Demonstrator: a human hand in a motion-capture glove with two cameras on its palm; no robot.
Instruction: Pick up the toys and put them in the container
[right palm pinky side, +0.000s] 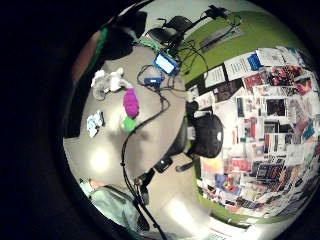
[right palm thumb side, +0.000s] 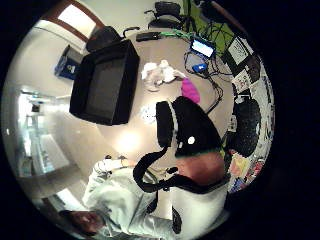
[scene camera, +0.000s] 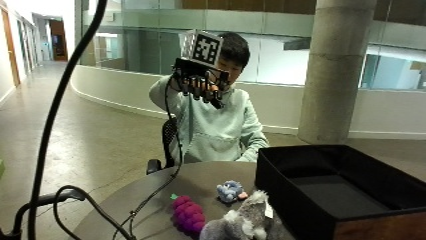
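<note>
Nearest the outside camera, a grey-and-white plush animal (scene camera: 245, 221) sits on the round grey-brown table (scene camera: 143, 197). Just left of it lies a purple knobbly soft toy with a green tip (scene camera: 188, 213). A little farther back sits a small pale-blue plush toy (scene camera: 230, 191). All three lie on the tabletop, none in the container. To the right stands the large black open-topped box (scene camera: 333, 187), its near wall close beside the plush animal. At the far edge a person in a pale green hoodie (scene camera: 219, 127) sits. The black-gloved right hand (scene camera: 198, 82) is raised high above the table, fingers extended downward, holding nothing.
</note>
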